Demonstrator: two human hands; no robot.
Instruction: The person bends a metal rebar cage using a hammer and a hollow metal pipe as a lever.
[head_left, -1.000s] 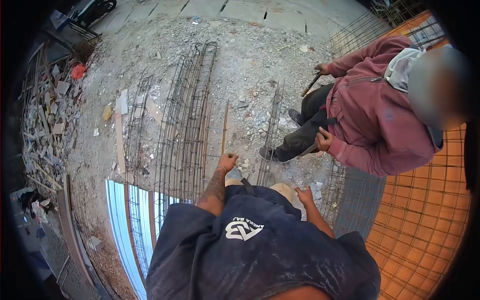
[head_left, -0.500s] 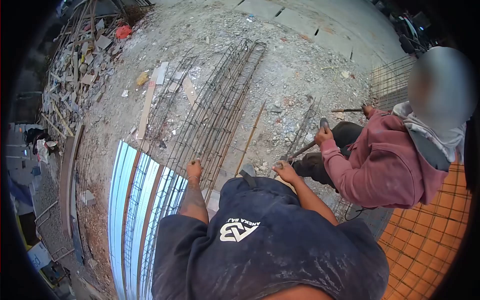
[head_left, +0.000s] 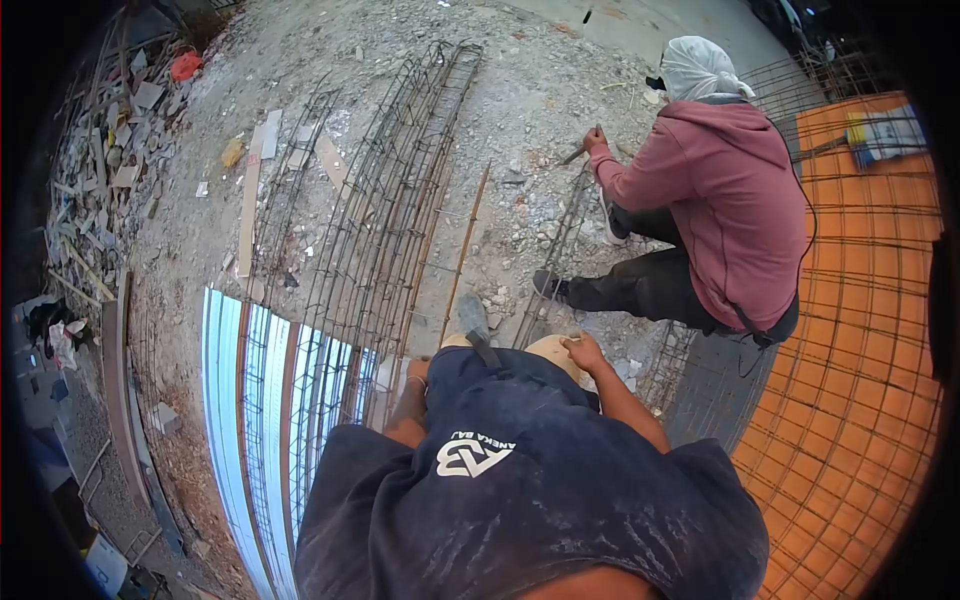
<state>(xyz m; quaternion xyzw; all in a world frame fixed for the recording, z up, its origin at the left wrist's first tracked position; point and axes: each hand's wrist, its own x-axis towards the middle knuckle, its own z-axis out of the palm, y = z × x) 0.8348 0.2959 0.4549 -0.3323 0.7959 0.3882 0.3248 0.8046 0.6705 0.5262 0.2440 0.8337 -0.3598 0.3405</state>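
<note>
My right hand [head_left: 583, 352] is beside my right knee with its fingers curled closed; whether anything small sits in them cannot be made out. Close against my left thigh is my left hand [head_left: 418, 369], its fingers mostly hidden. Ahead of it lies a long rebar cage [head_left: 400, 190] on the gravel. A single rusty bar [head_left: 466, 250] runs along the ground in front of me, between the cage and a narrower strip of rebar [head_left: 560, 235].
A co-worker in a pink hoodie [head_left: 745, 200] squats at the right, holding a bar-like tool. Orange panels under a rebar grid [head_left: 850, 380] spread behind them. Shiny corrugated metal sheets [head_left: 225, 400] lie at the left, with a rubble heap [head_left: 115, 150] beyond.
Both my hands have drawn back toward my legs. My view has swung right, so the co-worker appears further left and more of the orange panels shows.
</note>
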